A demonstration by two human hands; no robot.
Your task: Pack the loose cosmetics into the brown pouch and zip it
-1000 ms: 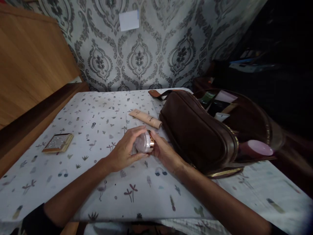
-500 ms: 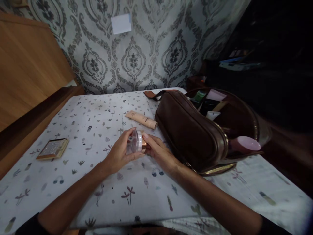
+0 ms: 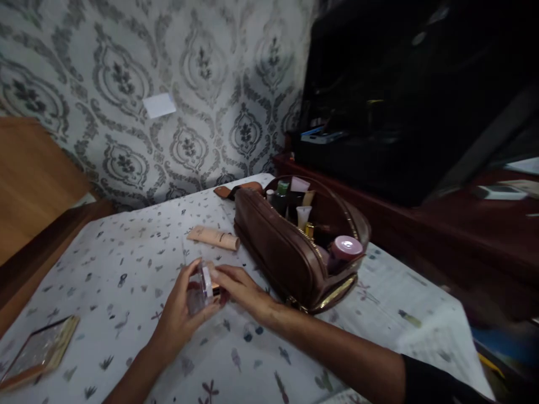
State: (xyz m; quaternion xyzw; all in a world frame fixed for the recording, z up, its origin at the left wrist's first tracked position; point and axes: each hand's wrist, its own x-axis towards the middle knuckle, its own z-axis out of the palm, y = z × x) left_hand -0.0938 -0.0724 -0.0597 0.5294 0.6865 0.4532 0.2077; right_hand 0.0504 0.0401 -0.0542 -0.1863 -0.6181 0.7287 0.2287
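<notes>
Both hands hold a small clear jar [image 3: 201, 289] with a gold band just above the patterned tablecloth [image 3: 126, 269]. My left hand [image 3: 179, 311] wraps its fingers round the clear end. My right hand [image 3: 236, 287] grips the gold-banded end from the right. A beige tube [image 3: 213, 237] lies on the cloth just behind the hands. An open brown toiletry bag [image 3: 282, 252] stands to the right, filled with several bottles and a pink-capped container [image 3: 343, 251].
A gold-framed glittery compact [image 3: 40, 352] lies at the lower left of the cloth. A wooden headboard [image 3: 29, 179] rises at the left. Dark furniture [image 3: 400, 129] with a reddish wooden ledge stands to the right. Patterned wallpaper carries a white note [image 3: 159, 105].
The view has swung right and tilted, showing more of the dark furniture. Both hands keep hold of the jar, which sits lower in the picture than before.
</notes>
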